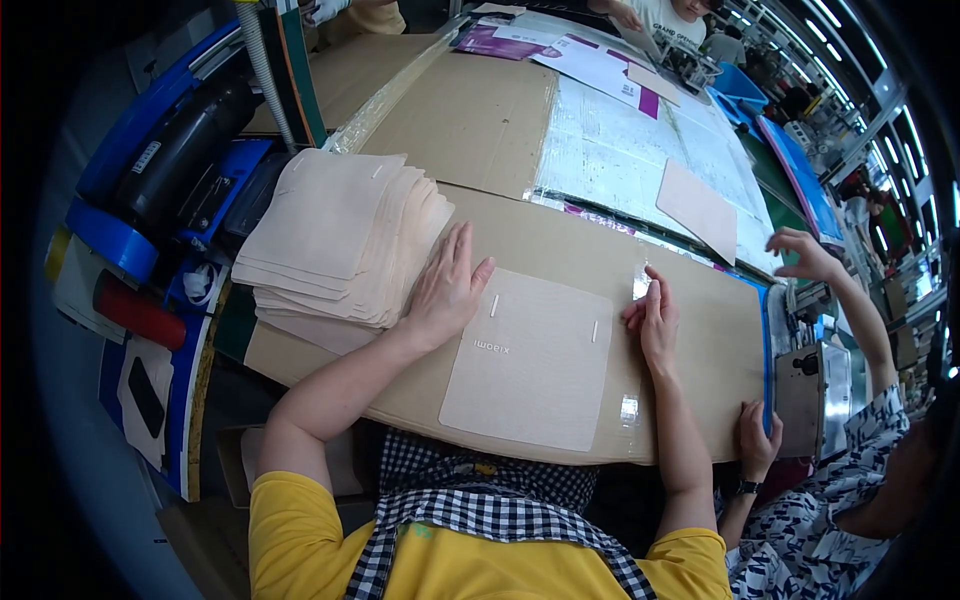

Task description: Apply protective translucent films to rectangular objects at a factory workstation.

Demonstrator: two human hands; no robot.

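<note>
A beige, square sheet with rounded corners (530, 385) lies flat in front of me on the cardboard-covered table. It has two short pale slots near its far edge and a small printed mark. My left hand (447, 290) is open, fingers stretched out together and thumb apart, resting between this sheet and a thick, uneven stack of similar beige sheets (320, 225). Its outer edge meets the stack's right side. Just right of the single sheet, my right hand (655, 325) hovers over or rests on the cardboard, fingers loosely bent and index finger extended, holding nothing visible.
Cardboard (720, 320) covers the tabletop. Farther off lie another beige sheet (697, 210) and white-and-purple printed sheets (600, 70). Blue-and-black equipment (180, 150) stands left, above a dark phone (146, 397). At right, a co-worker's hand (757, 440) grips the table edge beside a metal box (815, 400).
</note>
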